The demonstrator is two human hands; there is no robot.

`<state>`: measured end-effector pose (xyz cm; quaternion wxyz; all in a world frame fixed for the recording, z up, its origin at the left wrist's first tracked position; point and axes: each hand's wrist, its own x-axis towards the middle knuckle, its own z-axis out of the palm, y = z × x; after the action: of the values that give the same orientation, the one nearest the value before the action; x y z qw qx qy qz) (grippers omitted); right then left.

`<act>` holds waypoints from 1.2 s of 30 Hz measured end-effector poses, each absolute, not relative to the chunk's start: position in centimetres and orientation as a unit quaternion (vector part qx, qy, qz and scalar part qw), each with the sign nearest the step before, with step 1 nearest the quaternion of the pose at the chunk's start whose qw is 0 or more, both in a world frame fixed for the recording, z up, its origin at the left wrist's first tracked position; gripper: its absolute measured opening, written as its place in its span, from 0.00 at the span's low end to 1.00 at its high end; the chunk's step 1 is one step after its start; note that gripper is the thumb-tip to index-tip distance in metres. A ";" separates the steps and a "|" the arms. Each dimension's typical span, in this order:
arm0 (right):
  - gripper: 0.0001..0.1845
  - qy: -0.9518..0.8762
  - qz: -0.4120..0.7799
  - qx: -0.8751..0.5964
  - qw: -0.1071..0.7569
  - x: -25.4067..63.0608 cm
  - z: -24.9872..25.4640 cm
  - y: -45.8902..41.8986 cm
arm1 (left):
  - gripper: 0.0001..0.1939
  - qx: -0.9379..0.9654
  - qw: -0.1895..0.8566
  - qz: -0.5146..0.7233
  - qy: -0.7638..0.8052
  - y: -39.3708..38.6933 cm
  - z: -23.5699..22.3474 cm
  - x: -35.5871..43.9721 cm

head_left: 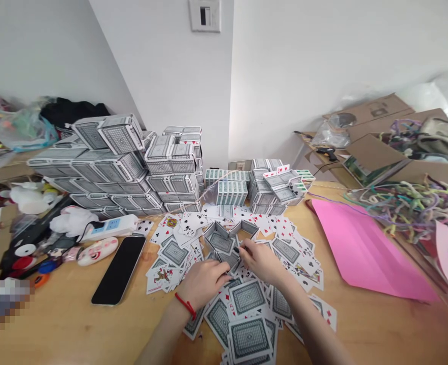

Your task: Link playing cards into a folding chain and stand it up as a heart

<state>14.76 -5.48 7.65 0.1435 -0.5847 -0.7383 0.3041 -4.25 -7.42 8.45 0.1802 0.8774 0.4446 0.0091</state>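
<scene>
A small open-topped frame of folded playing cards (pixel 219 241) stands on the table, its walls upright and its inside showing grey card backs. My left hand (pixel 205 280), with a red cord at the wrist, curls its fingers at the frame's near side. My right hand (pixel 261 261) pinches at the near right wall, where a small dark spot shows by the fingertips; I cannot make out what it is. Loose playing cards (pixel 250 337) lie all around and under both forearms, some face up and some face down. The fingers partly hide the near walls.
Stacks of card-built blocks (pixel 113 167) line the back left, with another stack (pixel 262 187) at back centre. A black phone (pixel 119 271) and a white power strip (pixel 111 227) lie left. On the right are pink paper (pixel 364 253), tangled yarn (pixel 406 203) and cardboard boxes (pixel 376 152).
</scene>
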 end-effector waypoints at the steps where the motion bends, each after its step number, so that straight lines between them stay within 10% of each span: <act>1: 0.14 -0.736 0.304 -0.588 0.144 14.8 7.7 -5.5 | 0.08 0.877 0.179 0.010 0.446 -7.4 8.5 -4.2; 36: 0.15 -0.723 0.303 -0.604 0.144 14.7 7.5 -5.6 | 0.07 0.833 0.175 0.048 0.522 -7.3 8.6 -3.9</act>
<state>14.65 -5.57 7.51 0.1436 -0.6039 -0.7230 0.3033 -3.91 -7.27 8.61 0.1750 0.8333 0.5221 0.0484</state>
